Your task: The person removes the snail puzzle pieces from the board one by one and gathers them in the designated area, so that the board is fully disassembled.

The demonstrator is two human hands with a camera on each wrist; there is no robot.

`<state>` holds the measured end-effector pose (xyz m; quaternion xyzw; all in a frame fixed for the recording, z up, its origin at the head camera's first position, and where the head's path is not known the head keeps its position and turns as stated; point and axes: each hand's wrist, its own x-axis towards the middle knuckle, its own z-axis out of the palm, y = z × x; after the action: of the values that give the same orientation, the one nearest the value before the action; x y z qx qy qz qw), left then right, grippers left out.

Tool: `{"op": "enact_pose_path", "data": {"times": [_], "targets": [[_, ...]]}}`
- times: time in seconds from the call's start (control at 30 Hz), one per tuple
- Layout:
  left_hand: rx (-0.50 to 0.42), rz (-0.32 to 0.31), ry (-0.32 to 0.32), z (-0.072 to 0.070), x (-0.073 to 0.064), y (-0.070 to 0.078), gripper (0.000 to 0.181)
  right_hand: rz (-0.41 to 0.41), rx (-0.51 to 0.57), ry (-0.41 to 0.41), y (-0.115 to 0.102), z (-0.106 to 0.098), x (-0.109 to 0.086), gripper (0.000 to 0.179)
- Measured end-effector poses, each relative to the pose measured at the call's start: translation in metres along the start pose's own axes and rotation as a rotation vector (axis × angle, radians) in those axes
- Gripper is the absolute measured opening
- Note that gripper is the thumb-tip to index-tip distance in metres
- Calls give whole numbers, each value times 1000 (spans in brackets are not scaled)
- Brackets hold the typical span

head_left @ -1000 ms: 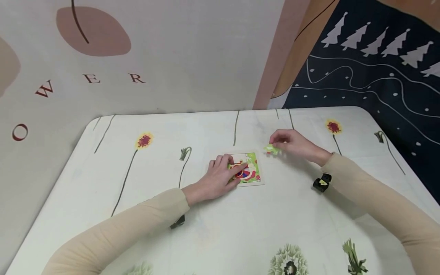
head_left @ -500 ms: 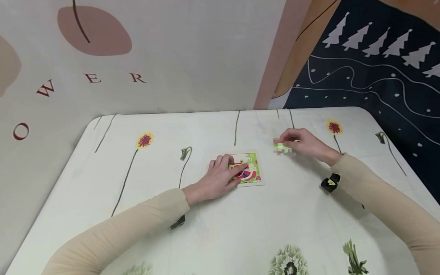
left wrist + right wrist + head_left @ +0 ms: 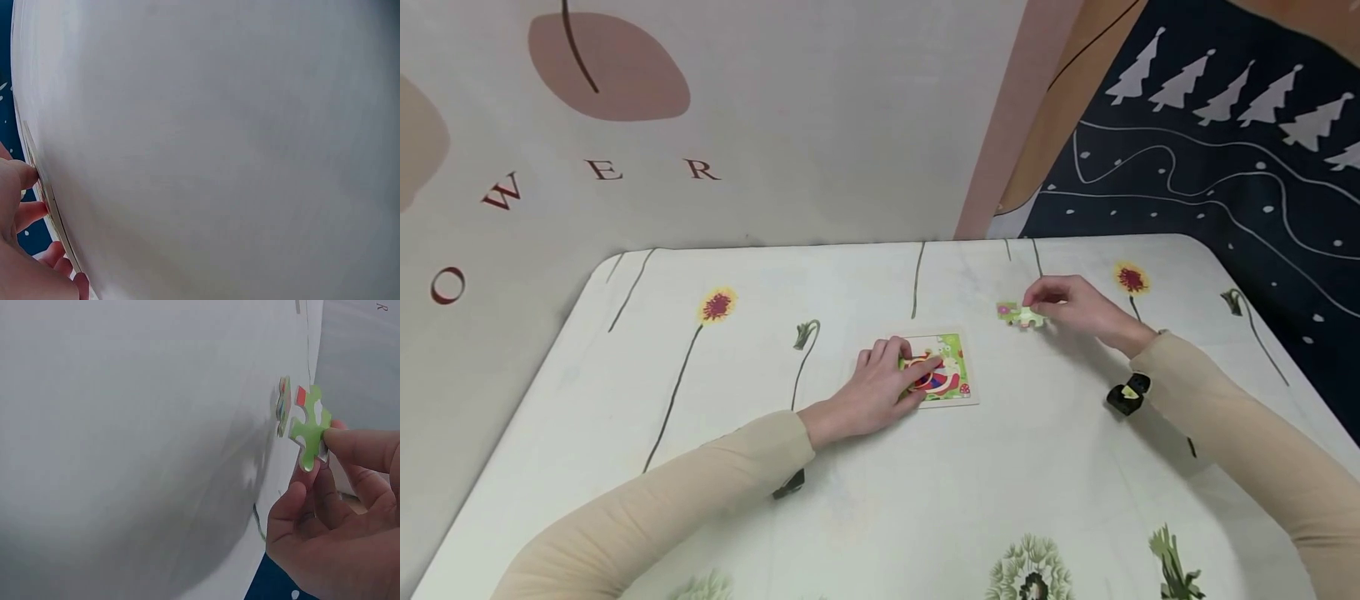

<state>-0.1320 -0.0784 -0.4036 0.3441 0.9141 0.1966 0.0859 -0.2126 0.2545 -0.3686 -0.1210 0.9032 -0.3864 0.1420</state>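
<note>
My left hand rests on a small square jigsaw puzzle with a green, red and blue picture, its index finger reaching across the picture. Part of the puzzle is hidden under that hand. In the left wrist view the fingertips touch the thin edge of the puzzle board. To the right, my right hand pinches a green puzzle piece with white and red patches between thumb and fingers, held above the table. Just left of it a second puzzle piece, green with a pink spot, lies on the cloth.
A white cloth with printed flowers covers the table. Behind the table's far edge hangs a pale printed curtain. A dark blue fabric with white trees hangs at the right.
My right hand has moved right and slightly away with the green puzzle piece, and the second puzzle piece has come into view beside it. My left hand has stayed on the puzzle.
</note>
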Motion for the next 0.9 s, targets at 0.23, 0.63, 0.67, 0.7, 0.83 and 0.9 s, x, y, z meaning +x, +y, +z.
{"op": "enact_pose_path", "data": {"times": [0.23, 0.63, 0.67, 0.7, 0.83, 0.9], "targets": [[3, 6, 8, -1, 0, 1, 51, 44, -20, 5, 3, -3, 2, 17], [8, 7, 4, 0, 0, 0, 50, 66, -19, 13, 12, -5, 10, 20], [6, 8, 7, 0, 0, 0, 50, 69, -20, 13, 12, -5, 11, 20], [4, 9, 10, 0, 0, 0, 50, 71, -22, 12, 13, -6, 11, 21], [-4, 8, 11, -1, 0, 1, 50, 80, -32, 15, 14, -5, 14, 21], [-4, 6, 10, -1, 0, 1, 50, 81, -37, 17, 14, -5, 14, 21]]}}
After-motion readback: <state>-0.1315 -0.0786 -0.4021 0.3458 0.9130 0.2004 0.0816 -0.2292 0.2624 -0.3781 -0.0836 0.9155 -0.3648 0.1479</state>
